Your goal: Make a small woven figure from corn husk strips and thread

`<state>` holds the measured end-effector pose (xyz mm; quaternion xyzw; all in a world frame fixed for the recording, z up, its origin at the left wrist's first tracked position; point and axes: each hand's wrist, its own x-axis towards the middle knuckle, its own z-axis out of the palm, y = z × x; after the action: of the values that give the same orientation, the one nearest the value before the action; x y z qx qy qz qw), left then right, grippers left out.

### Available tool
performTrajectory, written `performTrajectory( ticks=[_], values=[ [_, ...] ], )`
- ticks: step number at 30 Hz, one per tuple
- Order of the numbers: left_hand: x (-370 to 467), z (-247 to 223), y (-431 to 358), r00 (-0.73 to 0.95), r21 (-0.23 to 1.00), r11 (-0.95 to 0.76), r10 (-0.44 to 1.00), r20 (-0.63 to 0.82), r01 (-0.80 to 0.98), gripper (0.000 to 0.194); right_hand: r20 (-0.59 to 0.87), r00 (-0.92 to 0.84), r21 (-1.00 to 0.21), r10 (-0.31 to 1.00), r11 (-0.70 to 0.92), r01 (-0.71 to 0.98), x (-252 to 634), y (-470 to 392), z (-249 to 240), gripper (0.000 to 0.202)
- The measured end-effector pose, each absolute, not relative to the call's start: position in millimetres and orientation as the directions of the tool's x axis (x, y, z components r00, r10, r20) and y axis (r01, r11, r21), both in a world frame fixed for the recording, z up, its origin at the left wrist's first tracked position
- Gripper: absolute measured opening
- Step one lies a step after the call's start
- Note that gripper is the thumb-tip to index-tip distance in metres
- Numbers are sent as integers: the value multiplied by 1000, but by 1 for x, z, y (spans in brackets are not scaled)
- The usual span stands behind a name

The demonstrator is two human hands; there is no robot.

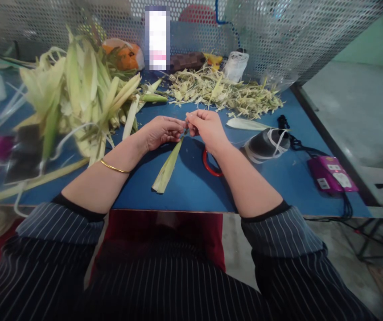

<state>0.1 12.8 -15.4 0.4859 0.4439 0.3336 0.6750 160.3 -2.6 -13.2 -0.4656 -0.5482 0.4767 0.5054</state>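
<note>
Both my hands meet above the middle of the blue table [191, 191]. My left hand [164, 133] is closed with its fingertips at the narrow upper end of a pale green husk strip [168, 169]. The strip's wide cut end points down toward the table's front edge. My right hand [206, 127] pinches at the same tip from the other side; fine thread seems to run near its fingers. Under my right wrist lies a red ring-shaped handle [211, 165], partly hidden by the wrist.
Husks [87, 84] are heaped at the left, shredded scraps [218, 91] at the back. At the right are a loose husk [247, 124], a dark thread cone [267, 145] with white straps and a purple box [332, 174] with cables. A perforated screen [265, 40] stands behind.
</note>
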Motion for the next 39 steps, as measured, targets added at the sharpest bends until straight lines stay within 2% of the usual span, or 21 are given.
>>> performTrajectory(
  ticks=[3, 6, 8, 12, 15, 18, 24, 30, 33, 36, 39],
  values=[
    [0, -22, 12, 394, 981, 195, 901, -184, 12, 6, 84, -78, -996, 993, 87, 34, 161, -3, -14, 23],
    [1, -27, 13, 382, 995, 89, 919, -100, 48, 6, 125, -86, -991, 988, 129, 42, 163, 0, -18, 7],
    [2, -28, 14, 375, 997, 46, 925, -63, 54, 8, 186, -69, -978, 980, 191, 79, 167, 5, -21, 16],
    [3, -27, 16, 366, 998, -58, 929, 50, 10, 9, 286, -120, -895, 951, 309, 321, 175, 14, -27, 29],
    [3, -26, 17, 365, 995, -95, 927, 90, -6, 9, 294, -211, -766, 932, 361, 531, 178, 14, -25, 18],
    [3, -26, 17, 353, 996, -86, 932, 84, -10, 9, 293, -200, -694, 935, 352, 628, 177, 10, -22, 9],
    [4, -24, 16, 258, 997, 16, 966, 5, -77, 11, 360, -146, -707, 921, 372, 602, 176, 8, -23, 11],
    [1, -20, 14, 200, 986, 135, 973, -114, -94, 14, 436, -135, -667, 890, 420, 615, 174, 5, -19, 12],
    [-1, -20, 15, 204, 986, 149, 970, -131, -72, 14, 404, -196, -682, 894, 437, 587, 174, 3, -16, 12],
    [-3, -20, 18, 204, 989, 141, 970, -130, -44, 13, 299, -285, -741, 911, 410, 532, 176, 4, -16, 18],
    [-4, -18, 19, 210, 997, 82, 974, -84, 15, 14, 279, -202, -829, 939, 341, 443, 178, 9, -19, 18]
  ],
)
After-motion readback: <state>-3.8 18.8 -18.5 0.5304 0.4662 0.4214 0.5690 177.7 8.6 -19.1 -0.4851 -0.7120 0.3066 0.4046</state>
